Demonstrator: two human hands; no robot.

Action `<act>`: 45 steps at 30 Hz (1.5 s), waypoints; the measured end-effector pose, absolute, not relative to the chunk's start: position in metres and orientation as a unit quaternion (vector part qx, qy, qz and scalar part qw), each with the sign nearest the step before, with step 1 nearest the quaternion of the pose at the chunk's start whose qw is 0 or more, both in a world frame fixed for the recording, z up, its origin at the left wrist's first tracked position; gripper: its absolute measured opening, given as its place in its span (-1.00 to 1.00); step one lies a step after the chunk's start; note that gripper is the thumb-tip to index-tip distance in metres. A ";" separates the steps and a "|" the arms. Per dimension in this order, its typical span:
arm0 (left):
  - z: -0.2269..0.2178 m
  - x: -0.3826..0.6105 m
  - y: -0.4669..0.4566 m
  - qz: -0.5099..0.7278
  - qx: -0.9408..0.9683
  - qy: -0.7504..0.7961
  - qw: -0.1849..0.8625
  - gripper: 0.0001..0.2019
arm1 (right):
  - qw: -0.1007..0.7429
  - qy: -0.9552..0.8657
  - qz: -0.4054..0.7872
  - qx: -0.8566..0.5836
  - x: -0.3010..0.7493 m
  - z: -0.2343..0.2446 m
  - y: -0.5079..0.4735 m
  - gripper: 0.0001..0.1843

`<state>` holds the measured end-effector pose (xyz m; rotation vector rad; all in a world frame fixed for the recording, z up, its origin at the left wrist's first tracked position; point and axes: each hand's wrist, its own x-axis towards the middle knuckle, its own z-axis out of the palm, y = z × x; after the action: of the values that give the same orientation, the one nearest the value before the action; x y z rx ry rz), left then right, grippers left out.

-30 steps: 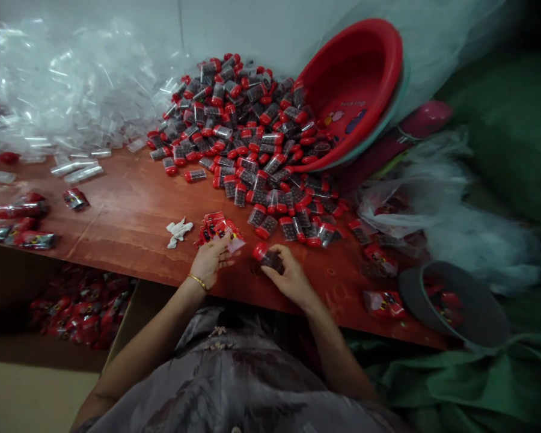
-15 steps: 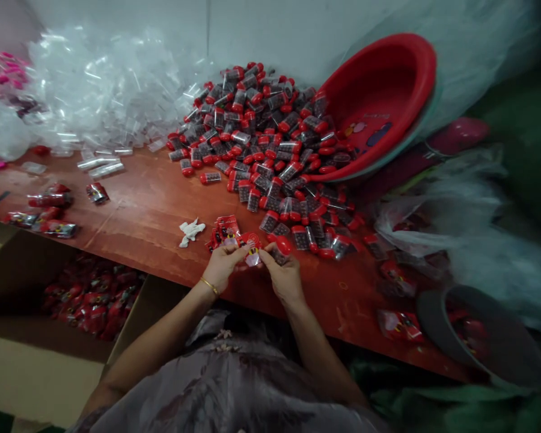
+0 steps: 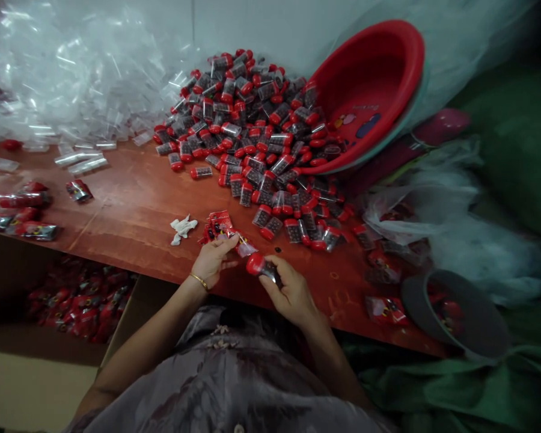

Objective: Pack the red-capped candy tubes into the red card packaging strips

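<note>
My left hand (image 3: 210,261), with a gold bangle at its wrist, pinches a small red printed plastic bag (image 3: 243,245). Just beyond it lies a little stack of red printed bags (image 3: 219,222). Between the fingers and thumb of my right hand (image 3: 293,291) is a clear tube with a red cap (image 3: 256,264) and dark contents; its red end points left toward the bag, apart from it. A crumpled white scrap (image 3: 183,228) rests left of the stack. Farther back rises a heap of similar red-capped tubes (image 3: 252,132).
A red basin (image 3: 410,66) tilts beside the heap. Clear empty tubes (image 3: 81,161) and plastic bags fill the back left. Filled red packets (image 3: 38,231) lie at left, more in a cardboard box (image 3: 121,325) below. At right stands a grey round container (image 3: 460,319).
My right hand has turned the tube so its red end points left, and has drawn away from the bag. The bag stays in my left hand. The whole view has shifted slightly.
</note>
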<state>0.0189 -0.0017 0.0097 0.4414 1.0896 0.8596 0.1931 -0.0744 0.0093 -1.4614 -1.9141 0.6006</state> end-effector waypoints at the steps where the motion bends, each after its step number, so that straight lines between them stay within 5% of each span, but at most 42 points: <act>1: 0.010 0.019 -0.003 0.391 0.215 0.498 0.743 -0.53 | 0.310 -0.740 0.221 -0.555 0.192 0.011 -0.074 -0.70; 7: 0.012 0.016 -0.006 0.406 0.270 0.489 0.723 -0.57 | 0.275 -0.746 0.214 -0.568 0.192 0.007 -0.069 -0.70; 25: 0.005 0.044 -0.021 0.487 0.231 0.478 0.694 -0.61 | 0.440 -0.582 0.285 -0.621 0.164 -0.011 -0.058 -0.78; 45: 0.002 0.037 -0.010 0.502 0.236 0.455 0.697 -0.64 | 0.525 -0.412 0.546 -0.506 0.147 -0.014 -0.055 -0.74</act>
<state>0.0369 -0.0096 0.0025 0.5270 1.0144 1.1202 0.1473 -0.0549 -0.0138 -1.2107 -0.9862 1.3068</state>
